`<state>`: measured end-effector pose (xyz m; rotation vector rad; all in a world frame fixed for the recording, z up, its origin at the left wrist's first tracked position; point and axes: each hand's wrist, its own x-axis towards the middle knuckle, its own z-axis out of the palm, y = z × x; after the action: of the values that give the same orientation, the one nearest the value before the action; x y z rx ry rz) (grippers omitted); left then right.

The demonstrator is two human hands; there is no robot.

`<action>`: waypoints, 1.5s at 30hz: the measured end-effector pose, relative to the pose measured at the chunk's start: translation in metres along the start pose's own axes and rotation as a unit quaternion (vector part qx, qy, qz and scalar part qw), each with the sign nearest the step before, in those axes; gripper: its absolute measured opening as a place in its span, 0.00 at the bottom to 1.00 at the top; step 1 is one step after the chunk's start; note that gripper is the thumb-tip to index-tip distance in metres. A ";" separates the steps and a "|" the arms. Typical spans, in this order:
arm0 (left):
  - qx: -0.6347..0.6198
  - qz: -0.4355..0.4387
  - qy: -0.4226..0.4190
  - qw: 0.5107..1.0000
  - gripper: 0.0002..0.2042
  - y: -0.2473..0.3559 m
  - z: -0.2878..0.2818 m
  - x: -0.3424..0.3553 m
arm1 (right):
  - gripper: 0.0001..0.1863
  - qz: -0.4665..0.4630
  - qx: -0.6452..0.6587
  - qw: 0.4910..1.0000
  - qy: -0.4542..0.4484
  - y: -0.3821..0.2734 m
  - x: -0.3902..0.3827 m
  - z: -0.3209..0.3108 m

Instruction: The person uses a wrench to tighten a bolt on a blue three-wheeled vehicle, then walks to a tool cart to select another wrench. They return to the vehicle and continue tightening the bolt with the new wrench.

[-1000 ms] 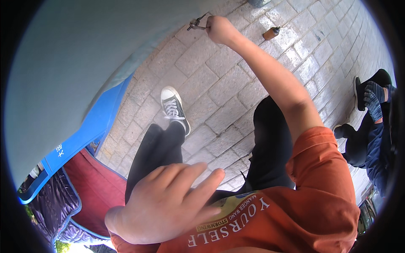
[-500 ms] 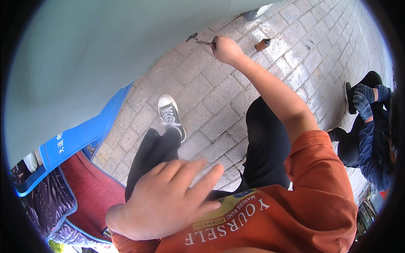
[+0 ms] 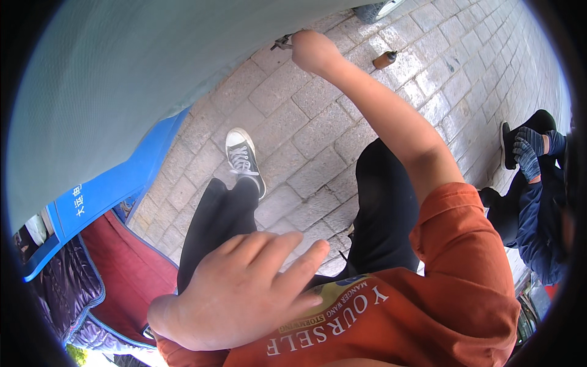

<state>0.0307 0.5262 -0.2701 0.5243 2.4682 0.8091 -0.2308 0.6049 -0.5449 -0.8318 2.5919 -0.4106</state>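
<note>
Tool in right hand; bottle nearby

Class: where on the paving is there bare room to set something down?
Bare paving lies between the wearer's sneaker and right forearm, and between the bottle and gloved co-worker. Crowded: lower left, by the blue panel and red fabric; top, right hand and metal tool.

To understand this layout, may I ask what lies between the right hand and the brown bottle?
In the head view, grey paving stones show between the right hand and the brown bottle.
</note>
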 end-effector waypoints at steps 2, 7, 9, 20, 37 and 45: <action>-0.001 0.000 0.000 1.000 0.26 0.000 0.000 0.000 | 0.11 -0.011 -0.010 1.000 0.001 -0.011 0.001 -0.004; -0.004 0.003 -0.007 1.000 0.27 0.000 0.000 0.004 | 0.11 -0.007 0.033 0.998 0.054 -0.009 -0.006 0.017; -0.001 0.001 -0.009 1.000 0.27 -0.001 0.000 0.006 | 0.12 0.031 0.065 0.996 0.061 -0.003 -0.008 0.027; -0.122 -0.057 -0.090 0.987 0.24 -0.061 -0.009 0.066 | 0.09 0.056 0.152 0.977 0.140 0.031 -0.017 0.073; -0.591 -0.314 0.212 0.712 0.19 -0.277 0.133 0.239 | 0.09 0.046 0.165 0.967 0.188 0.024 -0.015 0.086; -0.636 -0.268 0.186 0.700 0.21 -0.299 0.144 0.259 | 0.08 0.059 0.248 0.942 0.217 0.025 -0.012 0.118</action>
<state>-0.1594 0.4917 -0.6441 -0.8863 1.5077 2.0973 -0.1818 0.6136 -0.6551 -0.4399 2.6983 -1.2675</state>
